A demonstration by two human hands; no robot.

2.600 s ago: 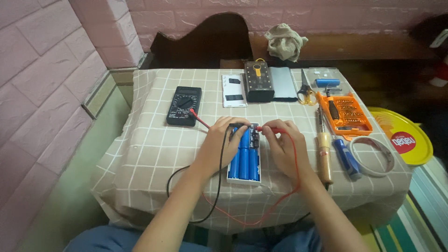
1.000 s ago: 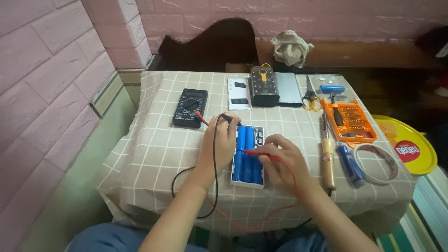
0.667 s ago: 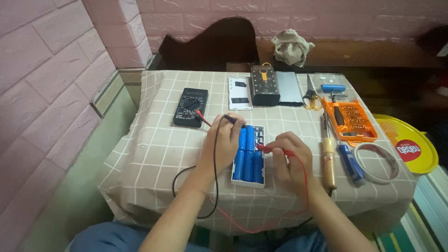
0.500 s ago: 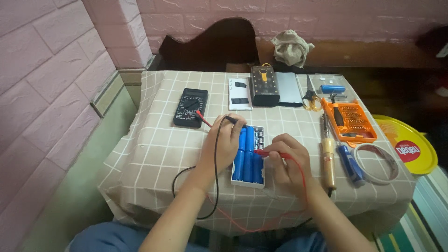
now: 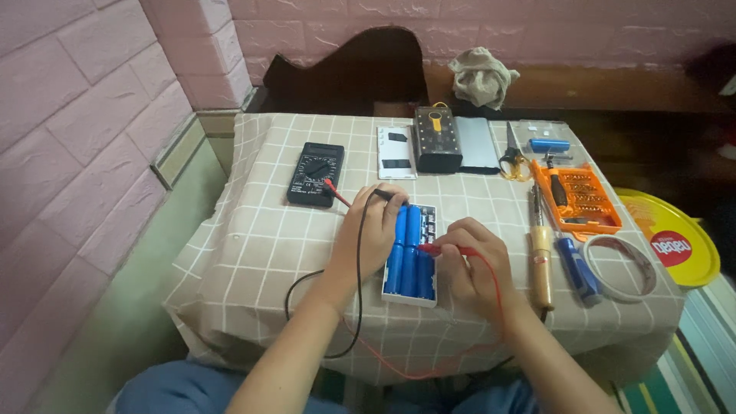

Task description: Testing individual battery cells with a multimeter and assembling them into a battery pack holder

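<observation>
Near the front edge of a small table: a white rectangular battery holder [image 5: 412, 261] packed with blue cylindrical cells lying side by side, long axes running away from the body; count looks like 3 or 4, cannot tell exactly. At its far left corner, left hand [image 5: 373, 230] curled over the holder's edge, fingers closed on a black probe [image 5: 386, 195] whose black lead loops down over the table front. At its right side, right hand [image 5: 473, 264] pinched shut on a thin red probe [image 5: 441, 249], tip lying across the blue cells, red lead trailing down past the wrist. Beyond the left hand, a black multimeter [image 5: 315, 173] with a round dial, flat on the cloth. Beige tablecloth [image 5: 253, 245] with a white grid, soft, wrinkled, draped over the edges. Further back, a white flat card with black patches [image 5: 396, 151], a black box with a yellow mark on top [image 5: 437, 139], a grey slab just beside it. To the right, scissors [image 5: 510, 149], an orange tray of screwdriver bits [image 5: 576, 195], a wooden-handled soldering iron [image 5: 541, 257], a blue-handled tool [image 5: 578, 267], a pale ring of tape or wire [image 5: 619, 266]. Off the right edge, a round yellow lid with a red oval label [image 5: 675, 247]. Open cloth on the left third; pink brick wall [image 5: 77, 123] close on the left side.
</observation>
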